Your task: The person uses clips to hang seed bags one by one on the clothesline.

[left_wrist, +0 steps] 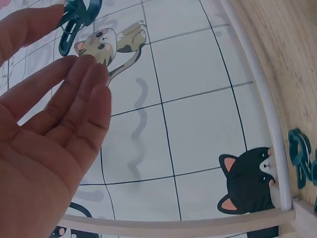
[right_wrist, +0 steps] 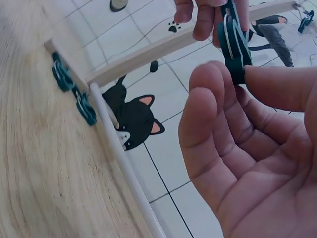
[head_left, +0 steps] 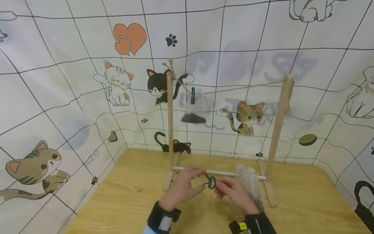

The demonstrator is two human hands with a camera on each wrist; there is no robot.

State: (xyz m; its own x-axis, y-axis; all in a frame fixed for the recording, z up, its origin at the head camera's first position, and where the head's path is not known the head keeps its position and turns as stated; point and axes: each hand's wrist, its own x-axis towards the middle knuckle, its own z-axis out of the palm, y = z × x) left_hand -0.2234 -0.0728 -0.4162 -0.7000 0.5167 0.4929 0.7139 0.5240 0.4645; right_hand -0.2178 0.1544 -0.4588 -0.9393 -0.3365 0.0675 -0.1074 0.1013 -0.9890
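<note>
A dark green clothes peg point(head_left: 211, 182) is held between both hands, above the table. My left hand point(head_left: 187, 182) has its thumb and index finger at the peg's two spread ends; its other fingers point(left_wrist: 94, 99) are loosely bent below it. From the other side, my right hand point(head_left: 233, 192) pinches the peg point(right_wrist: 234, 49) between thumb and fingertips. Beyond, a clear bag with dark contents point(head_left: 194, 117) hangs from a string point(head_left: 245, 87), with another green peg point(head_left: 193, 95) at its top. A second clear bag point(head_left: 250, 182) stands beside my right hand, partly hidden by it.
A wooden frame point(head_left: 170, 123) with a white crossbar point(head_left: 223, 173) stands on the wooden table point(head_left: 117, 195), the string tied between its posts. More green pegs point(right_wrist: 62, 72) lie by its left foot. Cat-print cloth point(head_left: 233, 29) covers the walls. A black strap-like object point(head_left: 363, 201) shows at the right edge.
</note>
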